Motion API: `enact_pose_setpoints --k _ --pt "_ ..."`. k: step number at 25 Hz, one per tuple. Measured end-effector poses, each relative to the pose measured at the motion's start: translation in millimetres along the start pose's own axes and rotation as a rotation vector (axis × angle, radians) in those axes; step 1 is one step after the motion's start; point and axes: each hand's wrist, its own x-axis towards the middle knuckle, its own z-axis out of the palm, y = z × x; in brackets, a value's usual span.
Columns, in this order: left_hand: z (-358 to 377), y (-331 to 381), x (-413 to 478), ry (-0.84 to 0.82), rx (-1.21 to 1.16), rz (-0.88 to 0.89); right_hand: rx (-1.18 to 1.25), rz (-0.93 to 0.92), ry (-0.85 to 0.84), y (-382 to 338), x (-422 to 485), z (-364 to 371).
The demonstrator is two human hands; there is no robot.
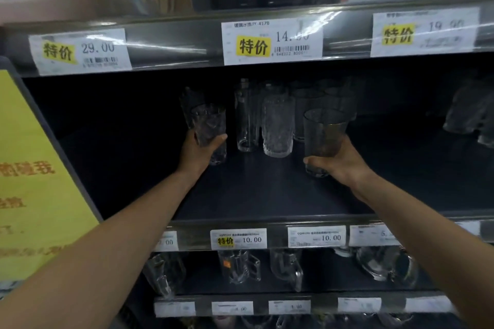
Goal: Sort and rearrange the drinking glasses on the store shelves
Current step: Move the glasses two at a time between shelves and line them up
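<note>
Drinking glasses, middle shelf (254, 189): two in hand, the others clustered upright toward the back.

- Left hand (199, 151) grips a patterned tumbler (209, 125), thumb across its front.
- Right hand (339, 161) holds a smooth tumbler (323, 136) low on its body.
- Whether either base touches the shelf cannot be told.
- Between them stand a tall patterned glass (276, 125) and a plain tall glass (247, 120).

Handling advice: set each tumbler upright beside its own kind, base flat and not knocking its neighbours, before loosening the fingers.
</note>
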Motion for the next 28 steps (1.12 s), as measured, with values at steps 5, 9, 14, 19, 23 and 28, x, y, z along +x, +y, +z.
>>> enact_pose_setpoints --k 5,9,14,19,23,28 --pt "18.2 -18.3 35.8 0.106 0.009 0.003 -0.067 -0.009 -0.037 10.7 28.3 -4.3" --pt "30.4 -30.9 63.2 0.186 0.043 0.037 -0.111 -0.014 -0.093 17.9 43.5 -8.2" --pt "39.0 -44.6 93.8 0.234 0.178 0.061 -0.093 -0.039 -0.065 23.6 51.7 -4.2" --pt "47.2 -49.4 111.5 0.238 0.173 0.068 -0.054 -0.077 0.007 31.0 51.7 -0.6" --pt "53.3 -50.7 124.2 0.270 0.148 0.051 0.021 -0.106 -0.024 34.2 52.1 -2.2" --pt "60.0 -53.0 135.7 0.276 0.107 0.012 0.036 -0.100 -0.013 37.7 54.3 -1.3"
